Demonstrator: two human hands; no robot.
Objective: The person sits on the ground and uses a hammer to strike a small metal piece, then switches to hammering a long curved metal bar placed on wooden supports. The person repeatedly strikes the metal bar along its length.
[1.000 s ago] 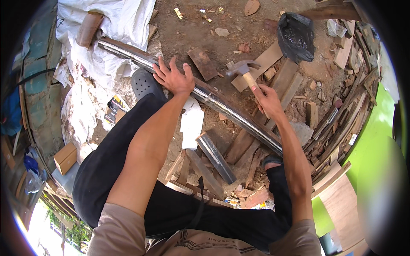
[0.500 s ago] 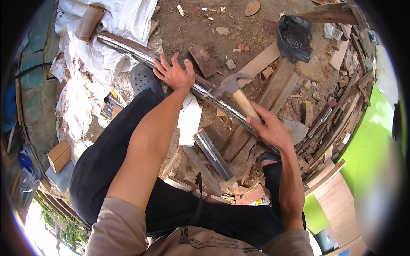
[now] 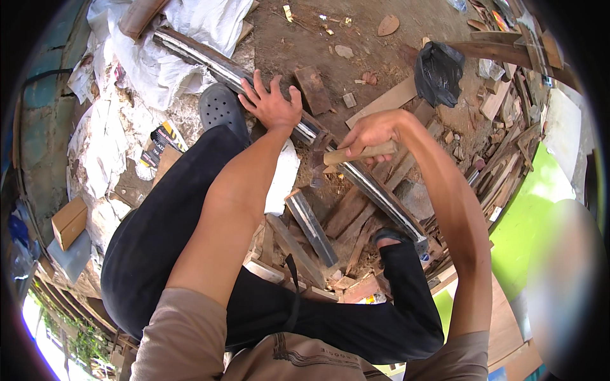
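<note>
A long wooden beam [image 3: 378, 188], dark with a pale streaked face, runs slantwise from the far left to my right foot. Across it lies my left hand [image 3: 273, 106], fingers spread and palm down, holding nothing. The fingers of my right hand [image 3: 373, 132] wrap round the wooden handle of a claw hammer [image 3: 335, 157]. The hammer is turned sideways, its blurred metal head pointing left over the beam's middle; whether it touches the wood I cannot tell. My left foot's grey clog [image 3: 220, 109] is close beside the beam.
A black plastic bag [image 3: 438, 73] stands beyond my right hand. Planks and scrap wood [image 3: 502, 162] pile up on the right. A short beam offcut [image 3: 310, 225] lies nearer me. White sheeting [image 3: 121, 140] covers the ground at left, with a small cardboard box [image 3: 70, 222] nearby.
My right hand has moved away from me and slightly left, swinging the hammer so its handle now lies nearly crosswise. My left hand stays spread on the beam. The view has shifted a little.
</note>
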